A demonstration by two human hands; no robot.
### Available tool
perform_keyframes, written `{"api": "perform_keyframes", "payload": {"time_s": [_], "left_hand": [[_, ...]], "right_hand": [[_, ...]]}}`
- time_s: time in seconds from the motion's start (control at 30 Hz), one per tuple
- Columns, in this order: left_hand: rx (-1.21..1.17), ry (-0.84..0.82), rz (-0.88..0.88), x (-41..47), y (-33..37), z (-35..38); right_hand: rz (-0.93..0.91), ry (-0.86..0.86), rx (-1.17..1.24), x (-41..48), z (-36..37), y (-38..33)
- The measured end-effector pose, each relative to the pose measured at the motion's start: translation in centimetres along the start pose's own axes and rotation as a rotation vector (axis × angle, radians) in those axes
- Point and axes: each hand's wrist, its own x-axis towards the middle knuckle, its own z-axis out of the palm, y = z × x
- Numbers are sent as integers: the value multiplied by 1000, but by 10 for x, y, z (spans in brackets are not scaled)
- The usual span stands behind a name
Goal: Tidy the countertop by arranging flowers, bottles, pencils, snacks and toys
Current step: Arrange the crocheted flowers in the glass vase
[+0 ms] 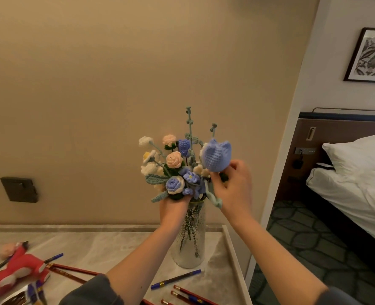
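right grip (232,190) pinches a blue crocheted tulip (217,157), left grip (173,209) clasps the bouquet (173,160)

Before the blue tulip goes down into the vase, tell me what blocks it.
The right hand pinches the blue tulip beside the bunch of flowers, which fills the vase mouth. The left hand holds that bunch just above the rim. Nothing else visible blocks it.

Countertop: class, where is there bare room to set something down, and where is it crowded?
Bare: the back strip of the countertop along the wall, between the red toy and the glass vase. Crowded: the front, with the toy, pencils and blue pen.
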Motion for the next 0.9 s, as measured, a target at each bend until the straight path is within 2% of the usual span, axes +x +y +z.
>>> {"api": "perform_keyframes", "payload": {"time_s": [0.07,0.23,0.53,0.8,0.9], "left_hand": [[34,-18,-12,-3,-3,0],[54,-11,6,-7,-11,1],[-27,-85,74,-19,-18,-7],[-28,-153,68,-27,-15,-16],[0,-177,20,-30,-21,-22]], "right_hand": [[26,35,-51,-10,4,10],[98,1,19,-30,15,21],[88,18,112,-36,15,26],[293,135,348,-53,2,20],[429,144,424,-63,3,24]]}}
